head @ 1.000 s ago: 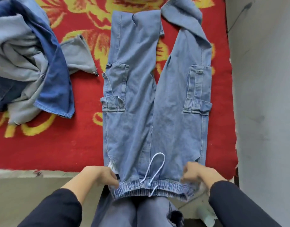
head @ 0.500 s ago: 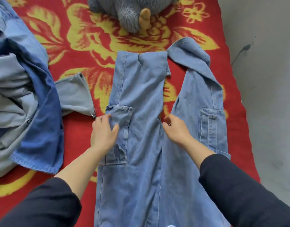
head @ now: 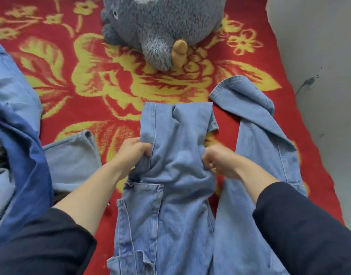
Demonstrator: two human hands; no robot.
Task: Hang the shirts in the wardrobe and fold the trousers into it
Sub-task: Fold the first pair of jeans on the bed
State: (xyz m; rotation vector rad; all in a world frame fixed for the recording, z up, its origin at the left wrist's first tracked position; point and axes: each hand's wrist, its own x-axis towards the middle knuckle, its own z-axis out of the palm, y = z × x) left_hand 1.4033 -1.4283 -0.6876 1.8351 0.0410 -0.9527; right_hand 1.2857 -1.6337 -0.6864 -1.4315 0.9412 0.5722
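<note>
Denim trousers [head: 170, 225] lie on the red floral blanket [head: 91, 86], long axis running straight away from the person, leg ends farthest. Both arms reach forward. The left hand [head: 134, 150] grips one leg's outer edge and the right hand [head: 218, 161] clutches its inner edge, bunching the cloth. Beyond sits a grey plush toy [head: 162, 26].

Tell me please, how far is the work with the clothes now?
Done: the light blue trousers lie spread on the red blanket. In hand: left hand and right hand both grip one leg, bunching it. Left: the folding itself, the pile of clothes beside; no wardrobe in view.
</note>
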